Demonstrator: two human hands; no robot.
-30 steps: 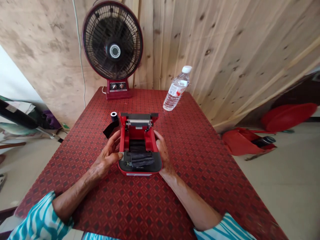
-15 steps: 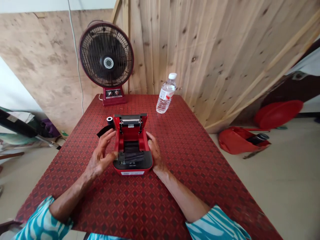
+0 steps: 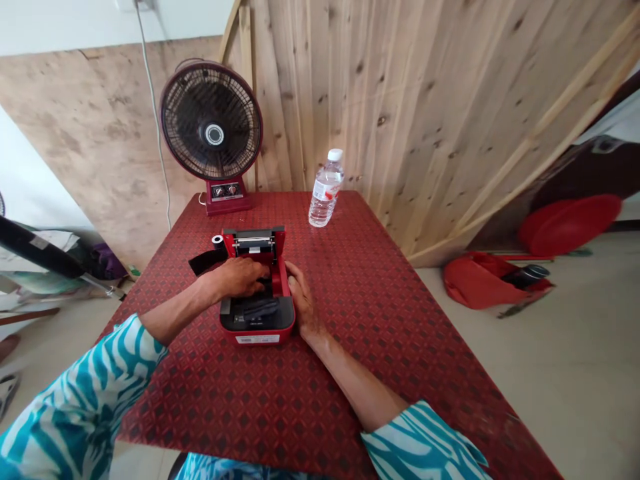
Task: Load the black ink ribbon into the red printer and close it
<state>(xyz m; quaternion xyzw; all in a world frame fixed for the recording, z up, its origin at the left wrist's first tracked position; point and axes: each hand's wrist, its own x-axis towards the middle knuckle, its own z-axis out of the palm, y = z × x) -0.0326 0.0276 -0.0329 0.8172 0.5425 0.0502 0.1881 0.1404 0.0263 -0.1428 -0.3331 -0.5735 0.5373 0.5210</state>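
A red and black label printer (image 3: 257, 337) sits on the table with its lid (image 3: 255, 239) raised at the back. My left hand (image 3: 239, 277) reaches over its left wall into the compartment, fingers bent downward together; what they grip is hidden. My right hand (image 3: 303, 300) is wrapped against the printer's right side, fingers along the outer wall. A dark strip (image 3: 261, 309) lies over the printer's black front part. Left of the lid stands a small black roll with a white core (image 3: 217, 240), and a loose black strip (image 3: 204, 261) lies beside it.
A dark red fan (image 3: 214, 135) stands at the table's back left. Right of it is a clear water bottle (image 3: 325, 193) with a white cap. The table (image 3: 350, 320) has a red patterned cover. An orange-red bag (image 3: 470, 280) lies on the floor to the right.
My left hand has moved from the printer's left edge rightward into its open compartment. My right hand stays at the right side. The view has shifted slightly.
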